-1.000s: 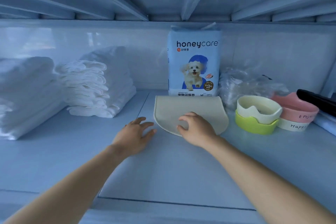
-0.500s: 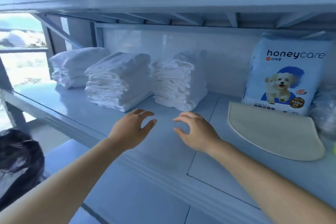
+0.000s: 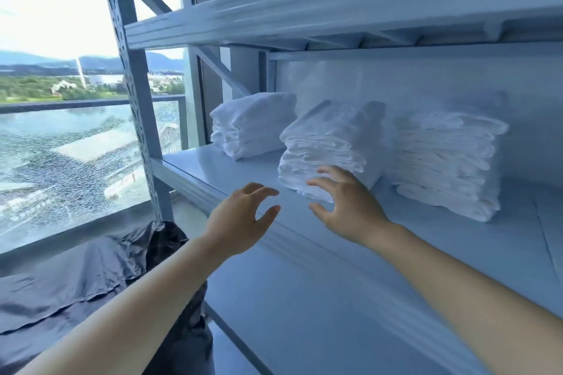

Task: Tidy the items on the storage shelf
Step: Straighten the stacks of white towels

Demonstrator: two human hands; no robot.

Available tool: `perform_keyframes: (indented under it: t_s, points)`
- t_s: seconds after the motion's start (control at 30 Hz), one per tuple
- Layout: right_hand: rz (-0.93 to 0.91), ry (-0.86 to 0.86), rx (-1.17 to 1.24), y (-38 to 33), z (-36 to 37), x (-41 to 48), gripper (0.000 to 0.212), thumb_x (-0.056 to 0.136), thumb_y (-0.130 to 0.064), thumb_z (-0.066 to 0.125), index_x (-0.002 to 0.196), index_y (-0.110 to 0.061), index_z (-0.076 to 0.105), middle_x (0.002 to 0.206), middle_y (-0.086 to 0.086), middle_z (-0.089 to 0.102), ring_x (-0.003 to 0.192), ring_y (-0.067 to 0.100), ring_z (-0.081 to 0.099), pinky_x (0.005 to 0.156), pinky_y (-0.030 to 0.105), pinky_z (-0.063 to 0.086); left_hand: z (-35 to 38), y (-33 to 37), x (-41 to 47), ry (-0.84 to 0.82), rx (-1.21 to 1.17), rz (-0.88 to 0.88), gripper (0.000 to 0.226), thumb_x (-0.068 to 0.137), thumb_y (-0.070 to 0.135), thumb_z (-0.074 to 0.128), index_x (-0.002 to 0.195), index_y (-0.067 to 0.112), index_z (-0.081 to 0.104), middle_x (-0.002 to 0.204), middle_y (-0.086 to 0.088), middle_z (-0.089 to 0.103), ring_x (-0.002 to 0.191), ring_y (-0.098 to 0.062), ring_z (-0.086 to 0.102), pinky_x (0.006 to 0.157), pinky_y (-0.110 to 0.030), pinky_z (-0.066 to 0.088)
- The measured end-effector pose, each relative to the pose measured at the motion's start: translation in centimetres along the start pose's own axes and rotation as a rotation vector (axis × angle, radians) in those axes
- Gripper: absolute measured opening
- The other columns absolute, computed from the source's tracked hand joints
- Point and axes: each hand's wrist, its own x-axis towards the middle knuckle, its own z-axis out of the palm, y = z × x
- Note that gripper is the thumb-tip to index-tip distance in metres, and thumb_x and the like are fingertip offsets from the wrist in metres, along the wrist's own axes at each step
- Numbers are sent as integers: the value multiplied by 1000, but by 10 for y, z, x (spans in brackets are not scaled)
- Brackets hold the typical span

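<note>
Three stacks of folded white cloths stand in a row on the grey shelf board [image 3: 231, 167]. The left stack [image 3: 253, 125] is nearest the window, the middle stack [image 3: 329, 140] juts forward, and the right stack [image 3: 447, 161] stands behind it. My right hand [image 3: 344, 207] is spread open in front of the middle stack, its fingertips at the stack's lower front corner. My left hand [image 3: 240, 219] hovers open over the shelf's front edge, a little left of the middle stack, holding nothing.
A shelf upright [image 3: 137, 100] with punched holes stands at the left end. Another shelf board [image 3: 304, 12] runs overhead. A black plastic bag [image 3: 91, 268] lies on the floor below the window [image 3: 61, 70].
The view has swung left, so the pet-pad pack and the beige mat are out of sight. Both hands have travelled left along the shelf, and the right one now reaches the middle cloth stack.
</note>
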Motion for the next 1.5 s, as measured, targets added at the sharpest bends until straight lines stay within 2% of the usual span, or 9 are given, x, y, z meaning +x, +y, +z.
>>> perform_keyframes:
  t_s: [0.17,0.37,0.5,0.57,0.7,0.83,1.03,1.23,1.5]
  points:
    - [7,88,-170,1,20,36,54,83,-37,63,134,-27,47,152,-1,23,140,19,18,108,41,30,-10,-43,22,15,16,62,39,92,49,44,129,37,47,134,14,45,66,5,48,73,-28,47]
    - [131,66,-383,28,30,48,94,74,-41,73,146,-39,14,154,-10,-19,141,19,-16,109,62,13,11,-43,65,62,6,200,45,87,40,56,130,41,43,144,13,33,126,-13,39,85,-37,51]
    - [197,-20,-399,54,34,52,113,68,-40,78,145,-42,-6,146,-12,-38,141,26,-20,105,61,28,37,-26,106,160,58,360,68,79,32,68,139,38,35,155,6,16,142,-21,17,99,-42,42]
    - [149,-35,-357,64,37,54,113,69,-33,78,145,-42,-6,147,-13,-37,142,27,-16,91,48,48,49,-20,130,143,142,387,91,74,34,74,145,41,18,158,5,1,145,-23,3,109,-42,31]
    - [67,-8,-270,84,40,63,115,67,-22,81,146,-43,0,149,-17,-30,142,29,-5,73,36,55,72,-12,168,113,224,379,118,61,35,84,146,42,2,157,-2,-2,144,-31,1,108,-45,31]
    - [41,3,-266,108,45,79,111,67,-21,81,147,-39,7,148,-18,-25,142,29,-1,77,37,56,90,-15,190,172,163,416,113,54,28,85,146,35,20,151,-8,21,135,-36,21,91,-49,50]
    - [17,6,-275,133,59,107,111,64,-21,83,147,-36,10,151,-12,-19,141,31,4,73,39,57,105,-26,218,167,166,416,109,57,25,83,147,32,22,152,-10,20,135,-38,22,89,-47,50]
    - [39,16,-294,144,80,146,112,67,-24,81,147,-38,4,149,-15,-27,141,32,-4,75,39,57,109,-47,246,126,219,364,107,75,24,75,145,40,-4,158,0,-7,145,-27,4,96,-38,45]
    - [99,23,-310,155,104,186,114,68,-25,80,145,-44,-2,147,-19,-31,142,28,-9,78,43,56,111,-83,283,47,214,400,102,86,14,62,138,49,-18,152,14,-28,146,-17,-2,62,-23,47]
